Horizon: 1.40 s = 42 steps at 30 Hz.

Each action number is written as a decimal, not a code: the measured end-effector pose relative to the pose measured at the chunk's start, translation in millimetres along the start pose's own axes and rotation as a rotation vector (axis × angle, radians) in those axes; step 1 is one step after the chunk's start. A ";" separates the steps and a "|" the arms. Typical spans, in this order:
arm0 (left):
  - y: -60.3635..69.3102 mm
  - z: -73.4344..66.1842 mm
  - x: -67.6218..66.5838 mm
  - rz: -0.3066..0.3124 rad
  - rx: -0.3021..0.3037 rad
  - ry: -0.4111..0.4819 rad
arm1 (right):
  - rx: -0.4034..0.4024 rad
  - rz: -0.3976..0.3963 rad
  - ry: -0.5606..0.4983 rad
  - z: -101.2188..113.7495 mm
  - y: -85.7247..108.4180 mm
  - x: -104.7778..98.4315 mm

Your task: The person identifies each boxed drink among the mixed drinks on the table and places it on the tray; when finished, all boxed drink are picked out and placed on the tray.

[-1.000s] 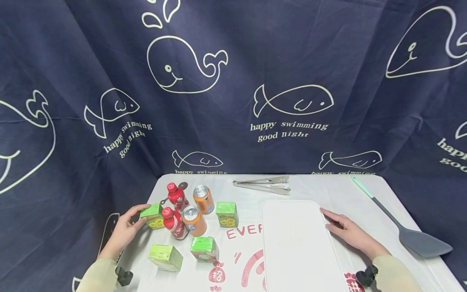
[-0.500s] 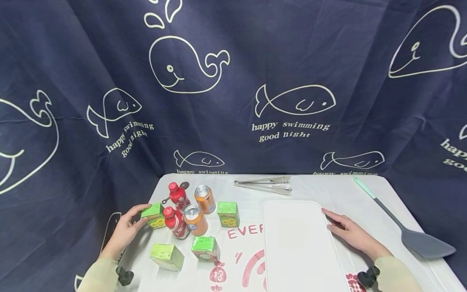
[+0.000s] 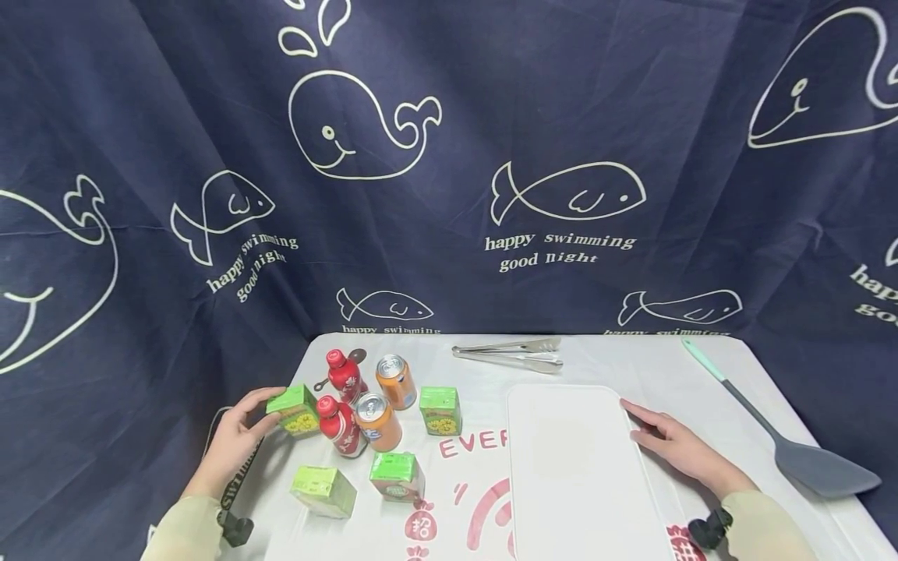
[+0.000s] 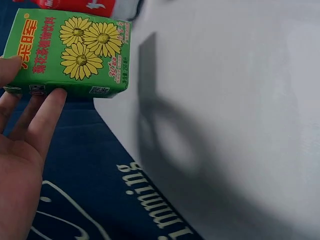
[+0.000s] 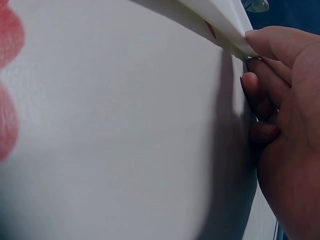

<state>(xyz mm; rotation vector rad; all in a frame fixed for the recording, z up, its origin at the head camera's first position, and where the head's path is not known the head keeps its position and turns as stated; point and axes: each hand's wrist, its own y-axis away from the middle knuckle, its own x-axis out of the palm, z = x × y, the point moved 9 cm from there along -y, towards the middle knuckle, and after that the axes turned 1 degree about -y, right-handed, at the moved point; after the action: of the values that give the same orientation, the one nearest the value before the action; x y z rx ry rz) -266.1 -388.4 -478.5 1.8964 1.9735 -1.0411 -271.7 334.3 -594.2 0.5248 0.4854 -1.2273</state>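
My left hand (image 3: 235, 440) grips a green drink carton (image 3: 295, 410) at the table's left side. In the left wrist view the carton (image 4: 82, 50), printed with yellow flowers, lies between the thumb and fingers of the hand (image 4: 22, 150), its shadow on the white cloth. My right hand (image 3: 684, 448) is at the right edge of a white rectangular board (image 3: 578, 475). In the right wrist view the thumb of that hand (image 5: 285, 95) touches the edge of the board (image 5: 225, 22), with fingers curled beneath it.
Beside the held carton stand two red bottles (image 3: 341, 427) and two orange cans (image 3: 379, 425). Several other cartons (image 3: 440, 411) stand nearby. Metal tongs (image 3: 508, 355) and a dark spoon (image 3: 357, 356) lie at the back, a grey spatula (image 3: 821, 467) at the right.
The left hand and its carton have shifted slightly left and away from the red bottles. The right hand keeps its place at the board.
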 end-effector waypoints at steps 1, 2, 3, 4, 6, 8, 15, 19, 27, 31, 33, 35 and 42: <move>-0.8 -1.9 -1.2 -0.004 0.007 -0.004 | -0.002 0.002 0.000 0.4 -0.4 0.0; -1.8 -4.1 -2.6 -0.007 0.015 -0.010 | -0.004 0.004 0.000 0.8 -0.6 0.0; -2.8 -6.5 -3.9 -0.011 0.021 -0.014 | -0.007 0.006 -0.001 1.2 -0.9 -0.1; -4.0 -9.3 -5.0 -0.012 0.030 -0.019 | -0.010 0.007 -0.002 1.5 -1.1 -0.3; -6.4 -14.7 -7.1 -0.021 0.036 -0.023 | -0.014 0.008 -0.005 1.8 -1.3 -0.6; -8.7 -20.7 -8.9 -0.022 0.038 -0.023 | -0.014 0.008 -0.004 1.9 -1.0 -0.6; -17.3 -44.6 -17.2 -0.034 0.082 0.011 | -0.018 0.012 -0.001 3.2 -2.7 0.6; -24.1 -58.3 -20.5 -0.037 0.116 0.028 | -0.016 0.016 0.017 2.7 -4.0 0.6; -37.7 -76.2 -19.1 -0.016 0.141 0.081 | -0.005 0.018 0.007 1.9 -2.5 0.6; -41.3 -83.1 -15.7 -0.002 0.140 0.107 | 0.003 0.029 -0.008 2.4 -3.6 1.3; -42.8 -86.5 -13.0 0.008 0.147 0.117 | 0.010 0.036 -0.016 2.5 -3.8 1.6; -45.2 -89.5 -9.8 0.019 0.159 0.132 | 0.023 0.039 -0.020 2.7 -3.7 1.2; -54.7 -104.5 0.2 0.030 0.187 0.163 | 0.024 0.031 -0.026 0.9 -2.7 -0.1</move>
<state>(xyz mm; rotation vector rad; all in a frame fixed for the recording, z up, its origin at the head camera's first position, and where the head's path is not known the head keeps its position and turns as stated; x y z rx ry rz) -284.8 -320.1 -384.2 2.1658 1.9865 -1.1312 -274.2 333.1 -593.7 0.5342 0.4403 -1.2102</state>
